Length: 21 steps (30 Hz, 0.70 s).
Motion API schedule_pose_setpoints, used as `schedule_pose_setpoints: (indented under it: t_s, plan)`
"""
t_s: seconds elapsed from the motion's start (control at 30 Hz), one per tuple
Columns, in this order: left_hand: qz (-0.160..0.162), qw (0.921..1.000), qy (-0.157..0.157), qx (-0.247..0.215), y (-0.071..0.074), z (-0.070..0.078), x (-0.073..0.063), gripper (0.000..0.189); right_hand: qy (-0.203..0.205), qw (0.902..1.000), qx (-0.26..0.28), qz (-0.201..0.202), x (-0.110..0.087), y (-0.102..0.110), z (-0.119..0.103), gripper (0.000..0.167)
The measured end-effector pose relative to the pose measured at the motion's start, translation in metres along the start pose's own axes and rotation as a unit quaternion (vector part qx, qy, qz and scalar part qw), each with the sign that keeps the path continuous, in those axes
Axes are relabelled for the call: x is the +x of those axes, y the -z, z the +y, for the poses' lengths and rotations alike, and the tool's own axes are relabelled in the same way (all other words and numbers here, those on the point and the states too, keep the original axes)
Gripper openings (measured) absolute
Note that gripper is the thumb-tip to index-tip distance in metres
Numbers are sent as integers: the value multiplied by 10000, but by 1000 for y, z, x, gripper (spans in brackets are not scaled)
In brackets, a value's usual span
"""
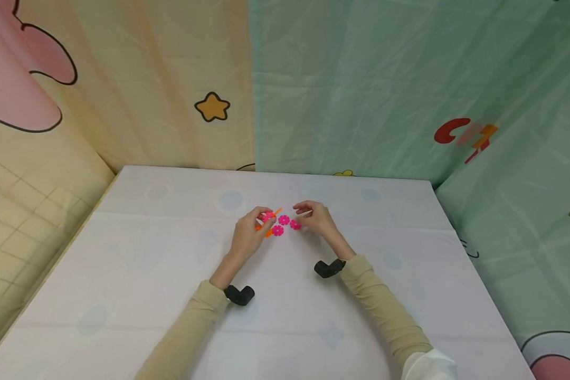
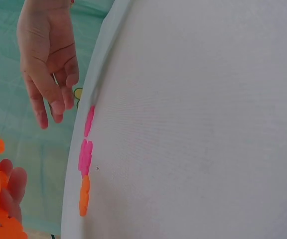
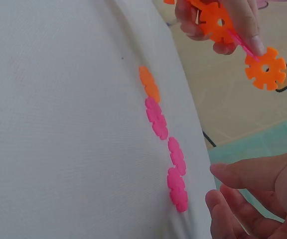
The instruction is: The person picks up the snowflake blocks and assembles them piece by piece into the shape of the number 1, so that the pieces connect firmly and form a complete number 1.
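My left hand [image 1: 258, 221] grips a small assembly of orange and pink snowflake discs [image 3: 243, 45], lifted just above the white table [image 1: 171, 295]. In the right wrist view two orange discs show, with a pink one edge-on between them. On the cloth lie three pink discs [image 1: 283, 220] and one orange disc [image 3: 149, 83] in a loose row. My right hand [image 1: 305, 214] hovers just right of the pink discs with relaxed fingers [image 2: 54, 99] pointing down and holding nothing. The nearest pink disc [image 3: 177, 189] lies just beside its fingertips [image 3: 228, 174].
Black wrist-mounted cameras [image 1: 239, 294] sit on both forearms. Printed fabric backdrops, yellow [image 1: 147, 79] on the left and green [image 1: 385, 89] on the right, rise behind and beside the table. The table's left and right edges drop off close to the curtains.
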<state>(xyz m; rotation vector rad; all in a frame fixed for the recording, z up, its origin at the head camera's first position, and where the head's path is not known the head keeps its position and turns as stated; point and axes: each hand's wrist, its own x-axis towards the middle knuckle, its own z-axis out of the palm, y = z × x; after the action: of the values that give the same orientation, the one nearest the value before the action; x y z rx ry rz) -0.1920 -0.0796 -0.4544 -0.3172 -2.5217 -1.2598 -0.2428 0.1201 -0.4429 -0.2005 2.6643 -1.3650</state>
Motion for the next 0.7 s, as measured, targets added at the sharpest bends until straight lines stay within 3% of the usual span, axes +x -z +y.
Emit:
schedule_pose_setpoints:
  t_s: [0.47, 0.7]
  plan:
    - [-145, 9997, 123, -159, 0, 0, 0, 27, -416, 9985, -350, -82, 6, -5, 13, 35]
    - [-134, 9997, 146, -166, 0, -1, 0, 26, -399, 9961, -766, -174, 5, -9, 15, 34]
